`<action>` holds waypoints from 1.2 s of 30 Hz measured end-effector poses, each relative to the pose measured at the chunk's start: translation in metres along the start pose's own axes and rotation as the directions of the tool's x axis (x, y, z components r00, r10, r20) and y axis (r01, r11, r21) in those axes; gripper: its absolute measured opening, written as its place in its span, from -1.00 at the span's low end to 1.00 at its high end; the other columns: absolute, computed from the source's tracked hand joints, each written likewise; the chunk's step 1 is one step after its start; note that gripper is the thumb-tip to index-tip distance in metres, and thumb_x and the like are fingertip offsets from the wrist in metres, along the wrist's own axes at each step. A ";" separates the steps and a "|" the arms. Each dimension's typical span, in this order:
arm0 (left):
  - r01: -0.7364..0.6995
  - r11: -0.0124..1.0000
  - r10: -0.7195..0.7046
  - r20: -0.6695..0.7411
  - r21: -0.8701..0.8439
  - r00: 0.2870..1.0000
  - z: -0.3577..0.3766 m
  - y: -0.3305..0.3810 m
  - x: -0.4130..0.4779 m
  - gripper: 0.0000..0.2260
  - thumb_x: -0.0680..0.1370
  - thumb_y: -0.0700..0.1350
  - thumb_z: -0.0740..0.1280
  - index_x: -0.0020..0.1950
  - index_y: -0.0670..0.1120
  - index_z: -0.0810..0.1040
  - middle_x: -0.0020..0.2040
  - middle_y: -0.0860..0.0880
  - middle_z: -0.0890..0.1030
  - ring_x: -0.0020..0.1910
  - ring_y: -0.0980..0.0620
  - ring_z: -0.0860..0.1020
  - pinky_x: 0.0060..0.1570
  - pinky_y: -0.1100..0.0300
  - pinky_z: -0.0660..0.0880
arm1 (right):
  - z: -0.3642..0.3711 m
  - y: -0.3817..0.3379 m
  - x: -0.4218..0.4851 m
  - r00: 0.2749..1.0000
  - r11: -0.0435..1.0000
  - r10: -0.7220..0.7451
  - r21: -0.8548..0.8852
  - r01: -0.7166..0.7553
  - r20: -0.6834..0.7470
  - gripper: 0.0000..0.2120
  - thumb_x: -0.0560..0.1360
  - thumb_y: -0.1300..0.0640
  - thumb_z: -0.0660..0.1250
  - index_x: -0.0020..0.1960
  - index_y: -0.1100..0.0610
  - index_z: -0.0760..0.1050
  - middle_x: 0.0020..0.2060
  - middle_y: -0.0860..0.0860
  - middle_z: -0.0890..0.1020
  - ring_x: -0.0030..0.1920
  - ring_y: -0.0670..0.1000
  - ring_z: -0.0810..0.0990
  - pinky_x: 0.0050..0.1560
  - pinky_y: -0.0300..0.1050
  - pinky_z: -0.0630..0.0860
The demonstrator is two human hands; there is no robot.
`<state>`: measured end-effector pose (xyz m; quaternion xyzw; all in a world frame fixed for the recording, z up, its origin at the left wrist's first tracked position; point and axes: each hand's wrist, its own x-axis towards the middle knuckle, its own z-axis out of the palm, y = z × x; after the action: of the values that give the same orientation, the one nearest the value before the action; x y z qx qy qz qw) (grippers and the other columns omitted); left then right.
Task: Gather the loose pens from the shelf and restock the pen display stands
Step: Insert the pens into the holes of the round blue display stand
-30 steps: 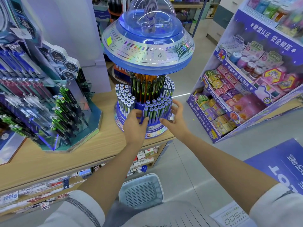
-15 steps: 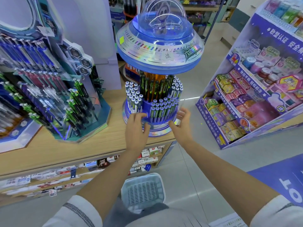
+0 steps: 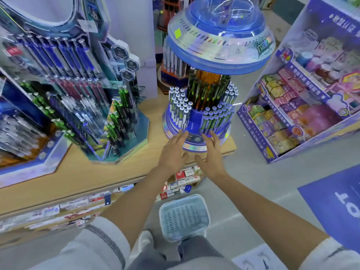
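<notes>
A round blue pen stand (image 3: 196, 123) with a saucer-shaped domed top (image 3: 220, 36) sits on the corner of the wooden shelf (image 3: 97, 172). Its rings hold upright white-and-blue pens (image 3: 180, 109), green pens (image 3: 216, 117) and dark pens around an orange core. My left hand (image 3: 174, 151) and my right hand (image 3: 211, 152) hover side by side at the stand's front base, fingers straight and spread, holding nothing. A tiered pen display (image 3: 78, 98) with blue, red, clear and green pens stands to the left.
A pale blue basket (image 3: 184, 216) sits on the floor by my legs. A purple cardboard rack of boxed goods (image 3: 303, 106) stands to the right across the aisle. Lower shelves hold small boxes (image 3: 183, 180). A blue floor sign (image 3: 335, 203) lies at right.
Both hands have let go of the stand's sides and drawn back and down to its front base, closer together. My view has shifted, bringing the stand more to the centre.
</notes>
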<state>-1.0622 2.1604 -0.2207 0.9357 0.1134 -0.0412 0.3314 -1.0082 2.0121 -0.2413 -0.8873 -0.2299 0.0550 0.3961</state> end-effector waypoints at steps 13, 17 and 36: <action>-0.145 0.987 0.123 0.277 0.062 0.953 -0.019 -0.035 0.018 -0.28 0.59 -0.12 0.26 0.58 -0.07 -0.15 0.59 -0.06 -0.06 0.56 -0.10 -0.02 0.49 0.03 0.11 | -0.017 -0.017 0.021 0.912 0.942 0.327 0.164 -0.293 -0.248 -0.37 0.48 0.31 0.36 0.49 0.23 0.22 0.41 0.10 0.36 0.42 0.05 0.31 0.40 -0.15 0.20; -0.122 0.993 0.119 0.215 -0.004 0.969 -0.021 -0.045 0.016 -0.30 0.57 -0.13 0.28 0.59 -0.09 -0.07 0.59 -0.10 0.01 0.55 -0.09 0.04 0.49 0.05 0.10 | -0.007 -0.025 0.013 0.874 0.908 0.408 0.217 -0.359 -0.262 -0.43 0.49 0.30 0.31 0.47 0.21 0.26 0.33 0.08 0.45 0.32 0.04 0.43 0.16 -0.24 0.35; -0.111 0.961 0.040 -0.274 -0.252 0.961 -0.019 0.005 0.021 -0.24 0.54 -0.21 0.32 0.58 -0.10 -0.11 0.59 -0.01 0.01 0.55 0.04 0.01 0.45 0.25 0.01 | -0.031 -0.025 0.026 0.927 0.979 0.090 0.205 -0.015 -0.364 -0.39 0.40 0.21 0.25 0.45 0.17 0.26 0.30 0.02 0.34 0.27 0.02 0.46 0.24 -0.04 0.43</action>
<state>-1.0404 2.1723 -0.2058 0.8836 0.1253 0.1132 0.4367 -0.9852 2.0173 -0.1998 -0.8436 -0.1202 -0.0806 0.5172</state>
